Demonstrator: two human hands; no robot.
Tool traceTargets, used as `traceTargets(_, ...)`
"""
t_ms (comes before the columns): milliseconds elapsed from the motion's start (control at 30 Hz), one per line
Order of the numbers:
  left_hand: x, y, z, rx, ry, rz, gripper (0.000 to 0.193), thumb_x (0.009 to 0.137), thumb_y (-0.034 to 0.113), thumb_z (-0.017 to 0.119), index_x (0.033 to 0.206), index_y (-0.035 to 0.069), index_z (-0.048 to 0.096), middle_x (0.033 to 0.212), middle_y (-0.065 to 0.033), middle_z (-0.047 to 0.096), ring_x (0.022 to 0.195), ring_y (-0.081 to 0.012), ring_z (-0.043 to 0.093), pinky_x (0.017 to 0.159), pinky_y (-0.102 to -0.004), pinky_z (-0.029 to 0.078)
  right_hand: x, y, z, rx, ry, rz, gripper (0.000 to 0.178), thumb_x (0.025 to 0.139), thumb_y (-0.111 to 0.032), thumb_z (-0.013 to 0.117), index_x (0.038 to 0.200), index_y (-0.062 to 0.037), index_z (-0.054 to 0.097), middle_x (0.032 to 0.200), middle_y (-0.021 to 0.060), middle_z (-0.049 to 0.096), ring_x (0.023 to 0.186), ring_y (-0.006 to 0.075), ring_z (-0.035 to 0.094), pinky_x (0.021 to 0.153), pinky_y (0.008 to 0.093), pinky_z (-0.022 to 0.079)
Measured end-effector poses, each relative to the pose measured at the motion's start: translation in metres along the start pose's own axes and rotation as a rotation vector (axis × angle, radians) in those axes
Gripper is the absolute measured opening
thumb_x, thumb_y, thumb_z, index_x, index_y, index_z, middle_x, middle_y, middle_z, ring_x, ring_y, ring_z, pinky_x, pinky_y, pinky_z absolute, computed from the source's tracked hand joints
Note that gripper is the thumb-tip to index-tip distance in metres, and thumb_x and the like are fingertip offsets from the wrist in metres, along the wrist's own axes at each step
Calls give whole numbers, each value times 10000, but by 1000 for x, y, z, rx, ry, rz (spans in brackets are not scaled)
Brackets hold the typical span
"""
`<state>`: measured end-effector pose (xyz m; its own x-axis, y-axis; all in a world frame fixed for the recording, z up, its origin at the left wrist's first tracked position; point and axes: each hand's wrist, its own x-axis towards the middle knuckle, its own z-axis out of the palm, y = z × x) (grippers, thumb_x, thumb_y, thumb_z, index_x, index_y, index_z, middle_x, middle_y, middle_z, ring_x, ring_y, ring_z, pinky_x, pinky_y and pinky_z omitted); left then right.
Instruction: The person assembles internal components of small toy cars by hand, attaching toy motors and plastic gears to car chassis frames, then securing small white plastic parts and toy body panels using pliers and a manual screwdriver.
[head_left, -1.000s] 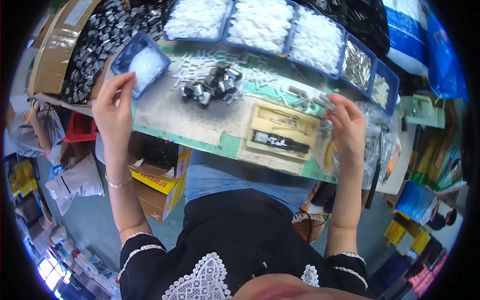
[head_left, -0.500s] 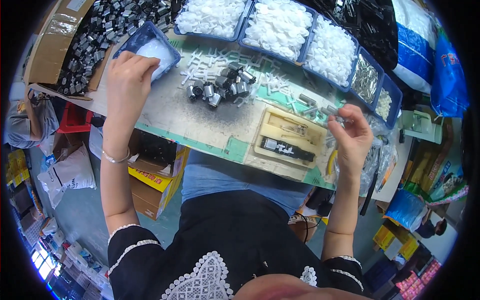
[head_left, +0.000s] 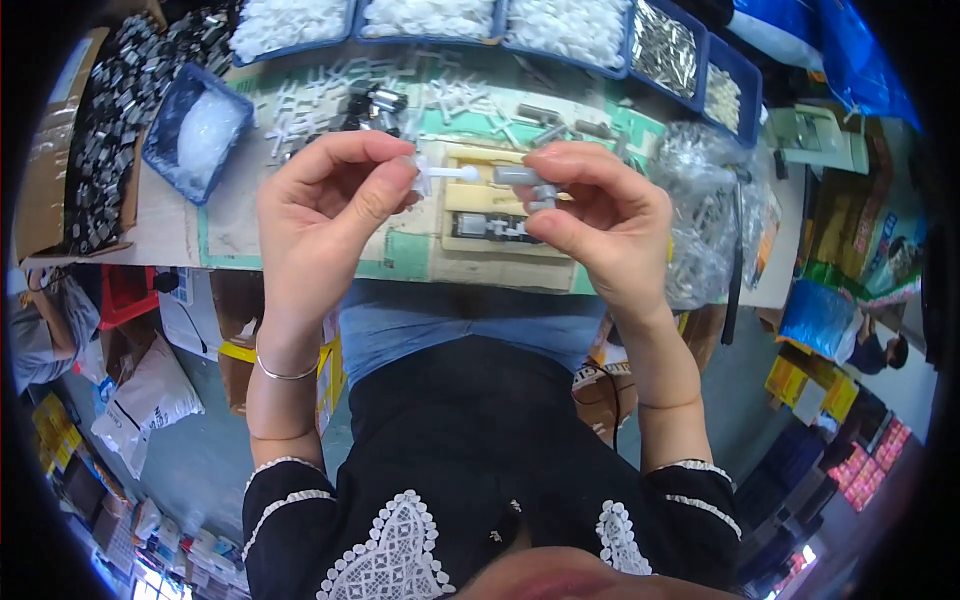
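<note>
Above the bench, my left hand (head_left: 330,210) pinches a small white plastic piece (head_left: 440,174) whose thin stem points right and ends in a rounded white blob. Facing it, my right hand (head_left: 615,215) grips grey cylindrical parts (head_left: 515,176), one aimed at the blob with a small gap between. How many grey parts the fingers hold is partly hidden. Behind and below the hands lies a cream tray (head_left: 460,245) holding a black assembly with a silver motor (head_left: 490,227). More grey cylinders (head_left: 540,114) rest on the bench beyond my right hand.
At the left stands a blue tub (head_left: 160,150) with a white, paste-like mass (head_left: 208,138), beside a carton of small motors (head_left: 105,130). White cross-shaped parts (head_left: 460,95) and motors (head_left: 380,100) are scattered mid-bench. Blue bins (head_left: 625,60) line the back; clear plastic bags (head_left: 700,240) lie right.
My left hand has come from the blue tub to the middle, now showing the white piece. My right hand has moved left from the grey cylinders with some in its fingers. The view has shifted.
</note>
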<state>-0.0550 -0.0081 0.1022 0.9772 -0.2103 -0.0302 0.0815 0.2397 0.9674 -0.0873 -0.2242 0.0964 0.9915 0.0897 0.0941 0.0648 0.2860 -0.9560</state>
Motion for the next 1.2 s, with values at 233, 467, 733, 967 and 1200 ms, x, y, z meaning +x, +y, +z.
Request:
traceTargets(233,0,-10,19,39,-53,-58,150,839,24,664,975,-34,642,868,-66,659,773,-93,619,717,-229,520,-11,-5,-11,-344,-41,-99,344,701,101,721,1029,32,643,1099,152,579,998,193,591,812,282,554)
traceTargets(467,-12,-20,30,201,-140,-42,301,782,-58,673,1077,-33,622,900,-86,661,836,-130,632,729,-253,533,-21,-2,-16,-328,22,-50,344,685,95,736,1011,16,658,1073,126,603,971,166,597,783,251,534)
traceTargets(733,-23,-47,37,815,-292,265,258,745,35,694,990,-12,628,858,-108,625,760,-263,592,654,-354,470,-52,1,-44,-880,-80,-197,278,640,-25,759,908,-54,691,930,55,671,845,222,598,753,321,464)
traceTargets(967,-33,-74,39,1168,-285,659,284,704,105,704,970,33,638,997,-62,619,950,-229,581,809,-373,418,-60,25,-59,-1001,-18,-199,269,631,-35,763,890,-73,699,945,30,676,848,213,566,775,315,458)
traceTargets(1200,-39,-87,41,1235,-221,697,292,727,108,683,1013,63,647,1016,-34,614,942,-174,589,838,-335,374,-56,30,-62,-980,-87,-164,262,637,-64,764,890,-76,698,930,14,673,884,216,556,802,327,450)
